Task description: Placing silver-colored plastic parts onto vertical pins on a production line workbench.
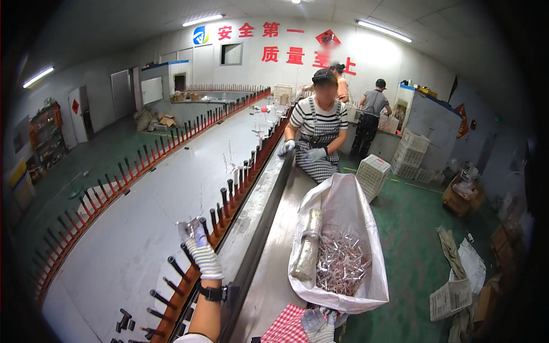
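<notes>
My left hand (200, 251), in a grey-and-white striped glove, reaches over a row of upright black-tipped pegs (224, 198). Its fingers are bent together around something that I cannot make out, beside one peg's tip. A black band circles that wrist. Low in the view, my right hand (315, 323) is gloved too and lies against a red-and-white checkered cloth (286, 324); how its fingers are set is unclear. Beyond it, on the metal ledge (274, 257), stands an open white sack (374, 260) with a heap of small shiny pieces (342, 260) and a wrapped silvery roll (309, 246).
A grey table (143, 228) lies inside the curving peg line. Across the ledge sits a co-worker (320, 126) in gloves and checkered overalls; two more people stand farther back. White crates (373, 177) are on the green floor at the right, with cartons (464, 191) and loose sacks (469, 257).
</notes>
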The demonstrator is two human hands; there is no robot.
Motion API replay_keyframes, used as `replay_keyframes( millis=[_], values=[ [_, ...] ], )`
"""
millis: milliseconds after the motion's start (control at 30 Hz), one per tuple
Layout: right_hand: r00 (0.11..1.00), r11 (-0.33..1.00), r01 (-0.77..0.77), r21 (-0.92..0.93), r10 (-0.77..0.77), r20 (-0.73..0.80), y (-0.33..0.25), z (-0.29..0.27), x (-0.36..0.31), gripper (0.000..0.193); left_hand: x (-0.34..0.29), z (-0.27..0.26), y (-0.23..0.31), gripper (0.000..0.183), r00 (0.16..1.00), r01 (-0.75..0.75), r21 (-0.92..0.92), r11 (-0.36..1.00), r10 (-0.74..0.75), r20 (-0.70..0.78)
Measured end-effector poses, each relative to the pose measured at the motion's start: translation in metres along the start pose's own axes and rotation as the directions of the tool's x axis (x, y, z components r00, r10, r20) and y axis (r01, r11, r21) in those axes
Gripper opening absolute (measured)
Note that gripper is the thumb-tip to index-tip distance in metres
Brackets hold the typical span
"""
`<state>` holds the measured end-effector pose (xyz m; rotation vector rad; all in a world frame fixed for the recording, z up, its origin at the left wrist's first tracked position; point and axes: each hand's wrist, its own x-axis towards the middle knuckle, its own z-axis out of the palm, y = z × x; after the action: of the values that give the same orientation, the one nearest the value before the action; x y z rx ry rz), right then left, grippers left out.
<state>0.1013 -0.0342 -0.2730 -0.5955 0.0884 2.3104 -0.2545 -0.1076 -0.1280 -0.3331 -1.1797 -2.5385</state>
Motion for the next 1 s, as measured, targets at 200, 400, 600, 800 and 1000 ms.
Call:
replay_keyframes(
  millis=[200, 400, 600, 800, 1000],
  values=[
    [0.987, 0.992, -0.102, 0.073, 0.092, 0.134, -0.017, -0.041, 0.023, 0.056, -0.013, 0.025, 0.079, 0.051, 0.977, -0.215, 0.016, 0.976, 0.215, 0.006],
    [0.994, 0.961, -0.097, 0.26, 0.107, -0.025, -0.002, -0.003, -0.001, 0.037, -0.039, 0.043, 0.074, 0.045, 0.949, 0.216, -0.077, 0.973, -0.19, 0.251],
    [0.995, 0.989, -0.047, 0.137, 0.059, -0.086, 0.001, 0.007, -0.009, 0.041, -0.097, 0.03, 0.045, 0.031, 0.706, 0.428, 0.135, 0.894, -0.424, 0.567],
    [0.998, 0.999, -0.042, 0.005, 0.042, -0.051, 0.004, 0.008, -0.004, 0.042, -0.137, -0.011, -0.013, 0.041, 0.263, 0.92, 0.137, 0.367, -0.838, 0.479],
    [0.989, 0.979, -0.11, 0.174, 0.124, -0.076, -0.004, -0.002, 0.002, 0.044, -0.141, -0.02, -0.012, 0.027, 0.253, 0.946, 0.051, 0.319, -0.831, 0.496]
  ],
)
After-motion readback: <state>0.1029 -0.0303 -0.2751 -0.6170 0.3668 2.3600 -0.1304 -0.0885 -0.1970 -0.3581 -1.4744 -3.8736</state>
